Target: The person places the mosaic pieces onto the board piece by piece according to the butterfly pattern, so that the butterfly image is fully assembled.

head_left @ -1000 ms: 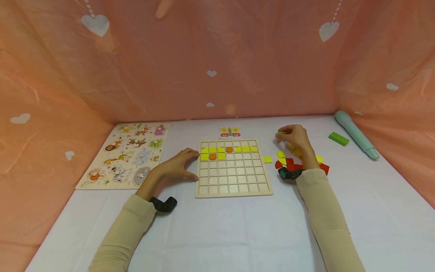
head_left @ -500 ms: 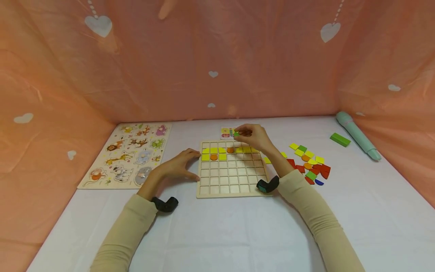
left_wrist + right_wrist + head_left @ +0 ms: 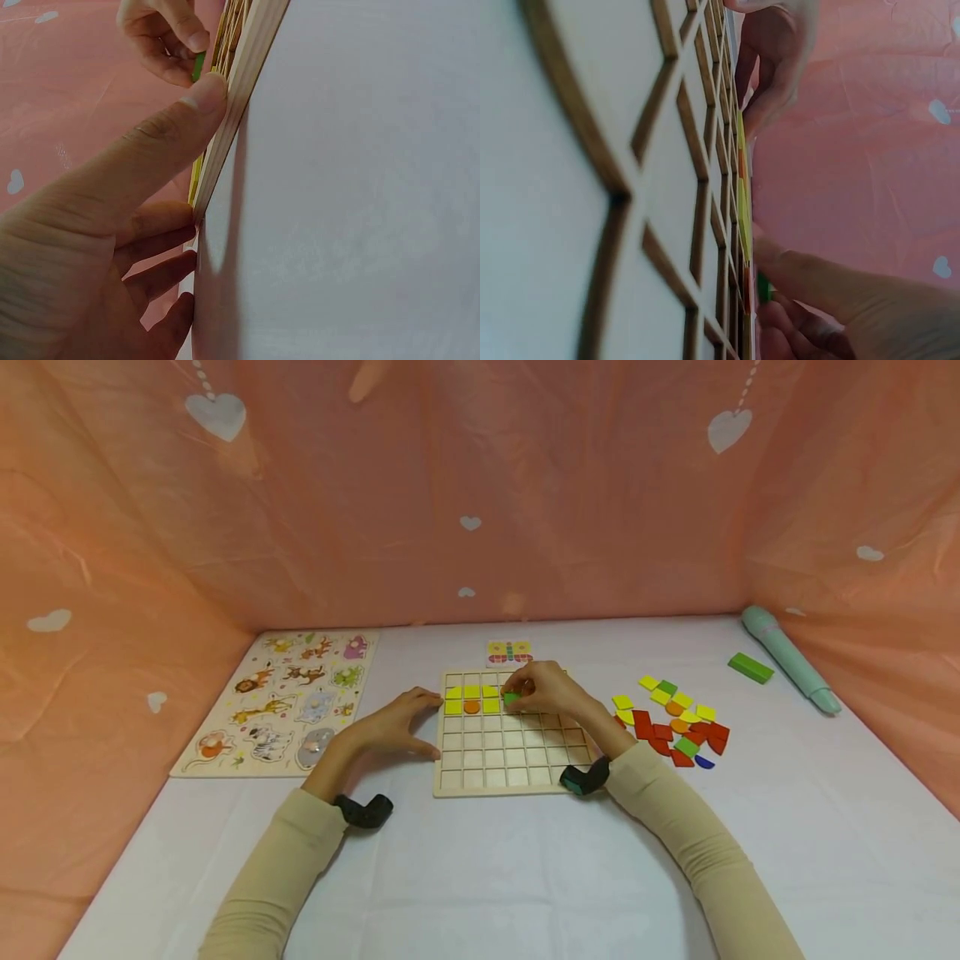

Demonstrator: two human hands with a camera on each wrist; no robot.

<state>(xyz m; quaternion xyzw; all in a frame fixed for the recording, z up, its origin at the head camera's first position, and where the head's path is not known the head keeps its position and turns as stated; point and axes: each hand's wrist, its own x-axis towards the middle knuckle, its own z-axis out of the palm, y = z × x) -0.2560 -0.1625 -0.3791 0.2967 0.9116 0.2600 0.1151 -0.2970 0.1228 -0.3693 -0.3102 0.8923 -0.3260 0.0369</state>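
My right hand (image 3: 549,689) pinches a green square tile (image 3: 512,698) between thumb and fingers, low over the second row of the wooden grid board (image 3: 517,783). In the right wrist view the green tile (image 3: 763,286) shows just above the board's surface. Yellow tiles (image 3: 453,707) and an orange round tile (image 3: 472,707) lie in the cells to its left; my right hand hides part of the upper right cells. Along the board's left edge rests my left hand (image 3: 393,724), thumb and fingertips touching the frame, fingers mostly straight. Its thumb (image 3: 157,146) lies against the wooden rim.
Loose red, yellow, orange, green and blue tiles (image 3: 662,732) lie right of the board. Behind it is a butterfly pattern card (image 3: 510,652). An animal puzzle (image 3: 281,702) lies at left. At far right are a green block (image 3: 750,667) and a mint microphone-shaped object (image 3: 787,658).
My right hand has carried the green tile left from the loose pile, past the pattern card, then down over the board's second row. The left hand has stayed at the board's edge.
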